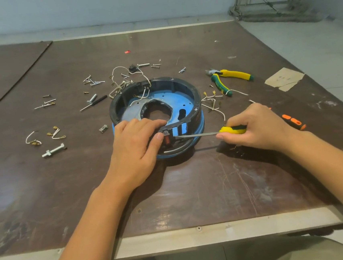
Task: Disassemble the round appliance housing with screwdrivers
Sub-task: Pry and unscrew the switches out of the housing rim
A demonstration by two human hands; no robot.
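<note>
- One round housing [192, 98], a black ring on a blue base, is set mid-counter [193, 190].
- Its near rim is held by the left hand [135, 146], the grip clamped on it.
- One yellow-handled screwdriver [232, 129] is held level in the right hand [258, 127], grip clamped round the handle, tip at the housing's near side.
- A second, orange-handled screwdriver [294, 121] lies just beside that hand.
- One pair of pliers [229, 78] lies to the right.
- Scattered screws are too small to be counted.
</note>
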